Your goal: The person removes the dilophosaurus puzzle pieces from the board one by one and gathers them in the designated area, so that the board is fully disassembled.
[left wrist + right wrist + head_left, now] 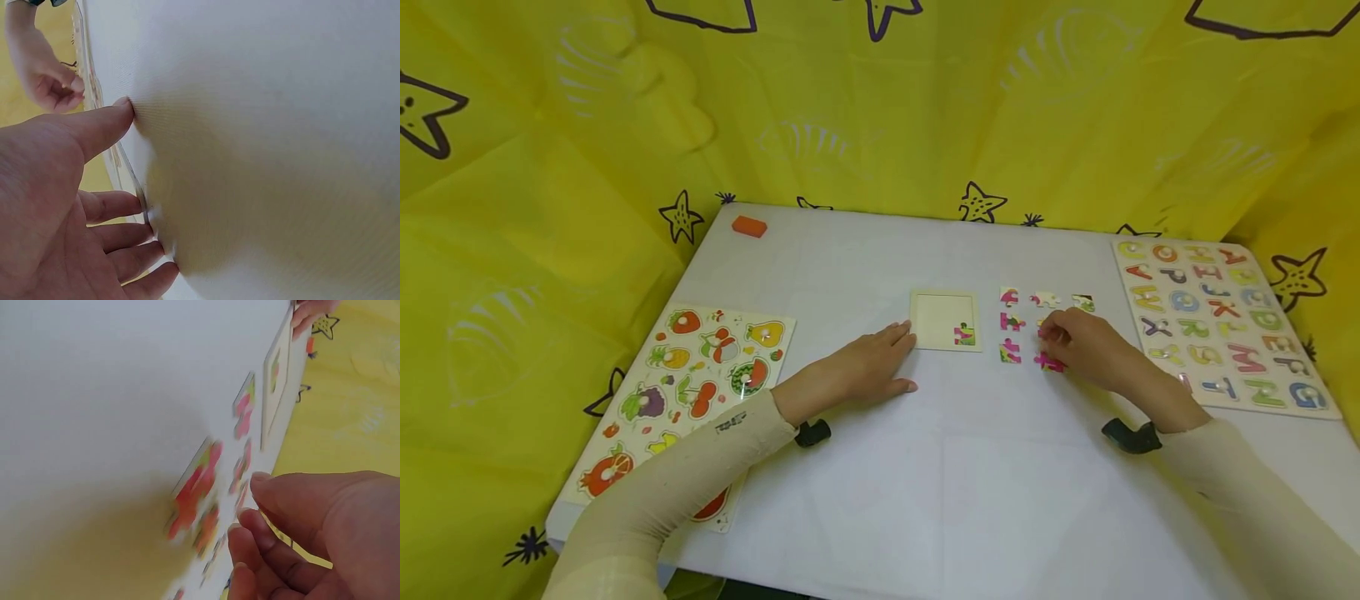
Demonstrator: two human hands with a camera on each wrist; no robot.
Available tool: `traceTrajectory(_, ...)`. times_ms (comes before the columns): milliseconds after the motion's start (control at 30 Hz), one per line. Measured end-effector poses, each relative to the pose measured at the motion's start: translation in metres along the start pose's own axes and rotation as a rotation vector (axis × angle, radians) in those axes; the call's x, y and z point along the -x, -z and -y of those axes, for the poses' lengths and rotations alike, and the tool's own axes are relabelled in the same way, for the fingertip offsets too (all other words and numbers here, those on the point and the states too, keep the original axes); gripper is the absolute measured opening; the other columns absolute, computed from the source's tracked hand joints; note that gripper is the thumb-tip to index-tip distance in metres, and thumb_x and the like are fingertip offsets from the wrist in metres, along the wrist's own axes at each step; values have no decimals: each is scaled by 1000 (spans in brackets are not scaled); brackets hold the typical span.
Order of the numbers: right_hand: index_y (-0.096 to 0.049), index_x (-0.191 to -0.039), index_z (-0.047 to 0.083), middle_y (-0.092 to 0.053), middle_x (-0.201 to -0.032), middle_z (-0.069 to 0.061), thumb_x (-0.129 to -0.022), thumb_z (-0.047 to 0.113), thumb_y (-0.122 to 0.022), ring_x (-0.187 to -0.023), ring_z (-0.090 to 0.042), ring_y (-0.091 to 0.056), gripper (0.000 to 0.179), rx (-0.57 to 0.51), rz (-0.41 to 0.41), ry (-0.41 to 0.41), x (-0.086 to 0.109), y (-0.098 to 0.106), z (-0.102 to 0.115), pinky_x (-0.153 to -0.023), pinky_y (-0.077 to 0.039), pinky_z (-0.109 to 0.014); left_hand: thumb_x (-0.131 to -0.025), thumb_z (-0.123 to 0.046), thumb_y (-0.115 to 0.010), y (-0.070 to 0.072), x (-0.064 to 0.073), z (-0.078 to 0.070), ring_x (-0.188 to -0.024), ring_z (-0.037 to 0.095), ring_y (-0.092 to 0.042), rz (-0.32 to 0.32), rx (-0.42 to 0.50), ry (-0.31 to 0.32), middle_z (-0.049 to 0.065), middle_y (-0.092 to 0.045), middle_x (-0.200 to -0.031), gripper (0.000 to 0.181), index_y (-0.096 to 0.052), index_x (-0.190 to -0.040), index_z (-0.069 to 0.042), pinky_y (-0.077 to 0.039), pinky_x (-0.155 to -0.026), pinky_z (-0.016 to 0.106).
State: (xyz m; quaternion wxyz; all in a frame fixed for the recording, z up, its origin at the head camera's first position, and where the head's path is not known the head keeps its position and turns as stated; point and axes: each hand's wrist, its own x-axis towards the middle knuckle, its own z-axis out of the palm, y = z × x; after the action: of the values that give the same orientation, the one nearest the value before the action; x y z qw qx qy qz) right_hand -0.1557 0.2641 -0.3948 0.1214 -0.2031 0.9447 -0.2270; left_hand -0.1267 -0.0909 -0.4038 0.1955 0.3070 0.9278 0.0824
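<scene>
My left hand (876, 362) rests on the table with its fingertips touching the left edge of a small square puzzle frame (936, 346). One pink and green jigsaw piece (965, 335) sits in the lower right corner of that frame. Just right of the frame, several loose jigsaw pieces (1010, 352) lie in rows. Over these pieces hovers my right hand (1078, 346), its fingers loosely bent and the thumb near the index finger. No piece shows between its fingertips (259, 477) in the right wrist view. The hand partly hides some pieces in the head view.
A fruit puzzle board (782, 329) lies at the left, partly under the left sleeve (715, 458). An alphabet board (1221, 404) lies at the right. An orange block (749, 227) sits at the far left corner, and a yellow curtain (850, 100) hangs behind the white table (925, 500).
</scene>
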Motion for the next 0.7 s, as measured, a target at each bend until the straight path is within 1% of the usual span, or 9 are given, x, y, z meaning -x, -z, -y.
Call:
traceTrajectory(67,-66,-116,-3,-67,-107,-16,-101,7,-67,-96,-29,-58,18,-16,-4,2,-6,-1,8,-86,-53,-43,-107,-49,-58,0,0,0,-162,32,-22,1,-2,0,18,-19,-175,79,-31,-164,-1,-27,-129,47)
traceTrajectory(133,-65,-119,-3,-66,-110,-17,-102,7,-66,-94,-29,-59,20,-43,-3,3,-12,-3,17,-82,-54,-42,-107,-49,-58,0,0,0,-162,32,-22,2,-5,0,18,-19,-175,79,-31,-164,-1,-27,-129,47)
traceTrajectory(267,-63,-125,-3,-66,-114,-16,-101,7,-68,-97,-28,-59,27,-75,9,32,-25,-10,34,-83,-53,-40,-107,-49,-58,-1,0,1,-162,32,-21,2,-4,0,18,-19,-175,79,-31,-164,-1,-27,-129,47)
traceTrajectory(367,-62,-131,-4,-65,-118,-17,-101,6,-68,-103,-30,-57,32,-80,23,59,-34,-17,43,-89,-50,-43,-107,-50,-58,0,0,1,-163,31,-21,6,-3,7,17,-18,-176,80,-30,-165,-2,-27,-129,47)
traceTrajectory(467,-60,-137,-3,-64,-128,-19,-103,6,-65,-106,-32,-57,36,-100,46,63,-43,-25,50,-94,-51,-47,-107,-50,-58,-1,0,2,-163,30,-20,7,1,16,16,-18,-176,80,-31,-165,-3,-27,-129,47)
traceTrajectory(567,-59,-140,-3,-62,-135,-21,-102,6,-64,-109,-33,-58,38,-112,51,67,-51,-34,54,-98,-51,-50,-107,-50,-58,-1,-1,2,-163,30,-19,10,7,18,15,-17,-176,80,-30,-165,-3,-27,-129,47)
traceTrajectory(700,-59,-140,-4,-60,-135,-23,-102,6,-66,-113,-35,-58,40,-103,34,91,-56,-42,58,-103,-51,-52,-107,-50,-58,-1,-1,1,-163,30,-19,6,10,14,16,-17,-176,80,-30,-165,-3,-27,-129,48)
